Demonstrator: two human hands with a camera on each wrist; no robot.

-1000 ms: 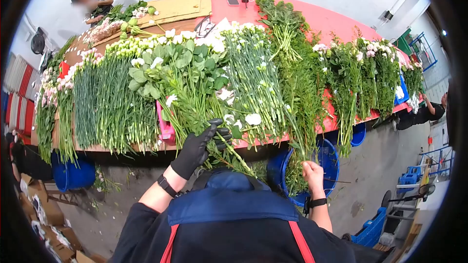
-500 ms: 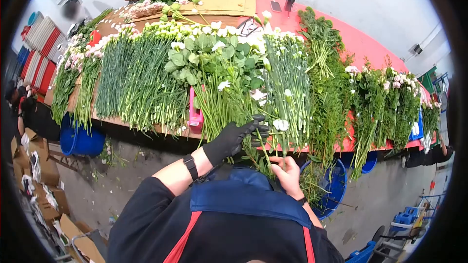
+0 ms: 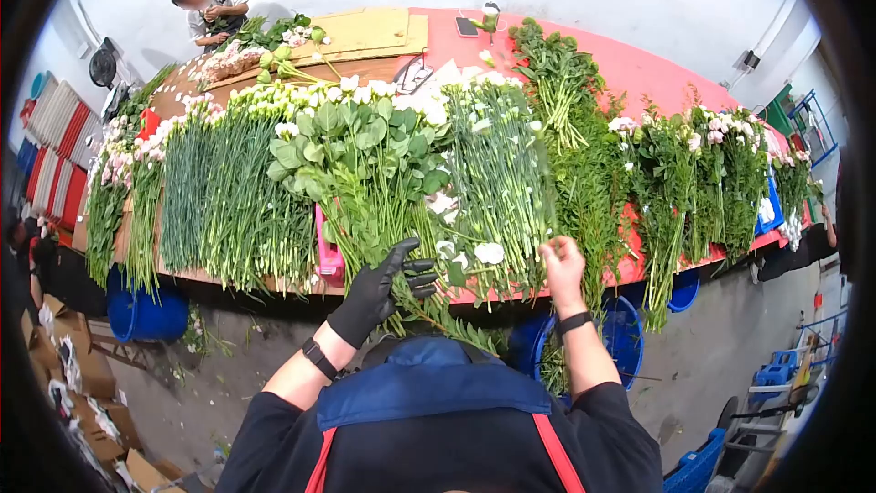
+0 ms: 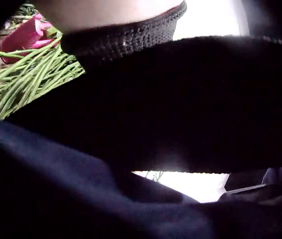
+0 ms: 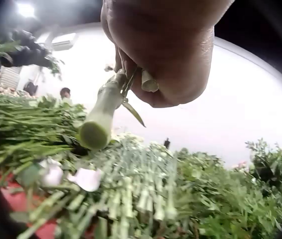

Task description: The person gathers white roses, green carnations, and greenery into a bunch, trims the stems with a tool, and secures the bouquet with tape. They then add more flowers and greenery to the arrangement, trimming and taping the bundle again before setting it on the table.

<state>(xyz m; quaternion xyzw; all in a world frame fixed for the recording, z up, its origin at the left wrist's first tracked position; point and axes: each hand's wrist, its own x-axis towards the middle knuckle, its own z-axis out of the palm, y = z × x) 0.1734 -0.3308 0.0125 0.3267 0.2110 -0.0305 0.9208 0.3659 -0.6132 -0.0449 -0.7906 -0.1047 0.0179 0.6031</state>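
In the head view my gloved left hand (image 3: pixel 379 292) holds leafy green stems (image 3: pixel 447 321) between its thumb and spread, bent fingers, the leaves trailing down to the right. The black glove (image 5: pixel 29 52) shows among leaves in the right wrist view. My bare right hand (image 3: pixel 563 267) is raised over the cut ends of the white-flower bundle (image 3: pixel 497 192). In the right wrist view its fingers (image 5: pixel 126 62) pinch a thick cut stem (image 5: pixel 101 117), with another stem end (image 5: pixel 149 82) beside it. A sleeve hides the left hand in the left wrist view.
Flower bundles (image 3: pixel 251 210) line the table (image 3: pixel 648 64). A pink holder (image 3: pixel 328 260) stands left of my gloved hand. Blue buckets (image 3: pixel 146 310) stand below the edge, one (image 3: pixel 623 338) near my right forearm. A person (image 3: pixel 210 14) is at the far left.
My right hand has moved from the bucket side to beside the gloved hand, then up and right over the bundle. The gloved hand's fingers are more spread; the thick stem beside them is gone.
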